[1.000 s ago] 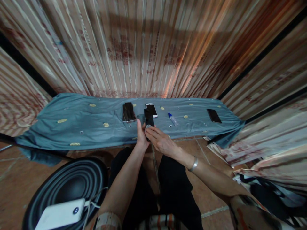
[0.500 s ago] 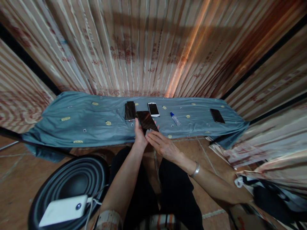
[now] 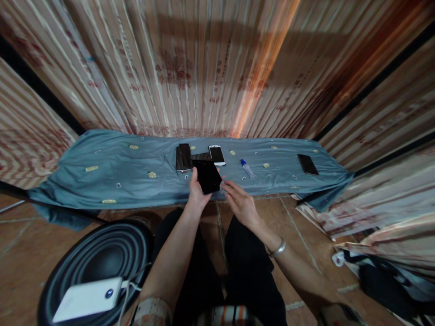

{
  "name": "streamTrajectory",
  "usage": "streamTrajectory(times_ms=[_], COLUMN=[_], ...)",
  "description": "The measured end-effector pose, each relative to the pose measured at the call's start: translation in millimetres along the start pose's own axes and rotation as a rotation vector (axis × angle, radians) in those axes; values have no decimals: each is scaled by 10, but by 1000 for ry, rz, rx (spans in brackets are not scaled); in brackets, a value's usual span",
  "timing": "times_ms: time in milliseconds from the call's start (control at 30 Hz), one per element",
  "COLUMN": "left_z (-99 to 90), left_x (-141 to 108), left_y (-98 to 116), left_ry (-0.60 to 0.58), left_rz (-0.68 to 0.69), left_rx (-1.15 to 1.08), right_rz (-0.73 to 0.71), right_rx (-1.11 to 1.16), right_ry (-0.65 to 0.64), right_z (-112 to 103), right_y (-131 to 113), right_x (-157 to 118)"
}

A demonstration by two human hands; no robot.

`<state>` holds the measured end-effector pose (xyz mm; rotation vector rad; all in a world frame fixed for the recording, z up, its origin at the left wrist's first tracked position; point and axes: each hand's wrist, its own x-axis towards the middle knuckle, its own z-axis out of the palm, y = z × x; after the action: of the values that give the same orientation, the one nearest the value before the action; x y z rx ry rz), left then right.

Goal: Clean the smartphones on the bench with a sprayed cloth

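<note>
A dark phone point(image 3: 207, 176) lies tilted in my left hand point(image 3: 198, 190), whose thumb is along its left edge. Pinched in the fingers of my right hand point(image 3: 242, 203) is a small pale cloth point(image 3: 223, 187), close to the phone's lower right edge. Beyond the held phone, dark phones point(image 3: 184, 157) lie on the blue cloth cover, with a white-framed phone point(image 3: 217, 155) to their right. A clear bottle with a blue cap point(image 3: 248, 169) rests farther right.
Another dark phone point(image 3: 307, 164) lies at the right end of the blue-covered bench point(image 3: 136, 181). A white power bank point(image 3: 88, 299) with a cable sits on a round black stool point(image 3: 102, 253) at lower left. Striped curtains point(image 3: 190, 68) hang behind.
My right hand has moved right, from over the phone's lower part to its edge, with the pale cloth. The held phone has turned slightly, and its screen now looks plain black.
</note>
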<state>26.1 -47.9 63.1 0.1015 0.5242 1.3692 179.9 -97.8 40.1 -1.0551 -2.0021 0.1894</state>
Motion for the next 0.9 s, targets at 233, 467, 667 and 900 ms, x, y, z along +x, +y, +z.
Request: streamTrajectory(times_ms=[233,467,667,900], left_z=[23,43,44,34], left_x=[-21,-61,-55,-59], left_y=[4,20,58,26], left_ry=[41,56,59,62], left_rz=[-8,7,13,-43], left_rx=[88,100,82,86], right_rz=[296,361,331,305], right_rx=[285,373,351,317], right_ry=[89,78,69,118], right_z=[124,150,164,229], right_y=[-2,44,52,160], right_x=[-8,37,109,304])
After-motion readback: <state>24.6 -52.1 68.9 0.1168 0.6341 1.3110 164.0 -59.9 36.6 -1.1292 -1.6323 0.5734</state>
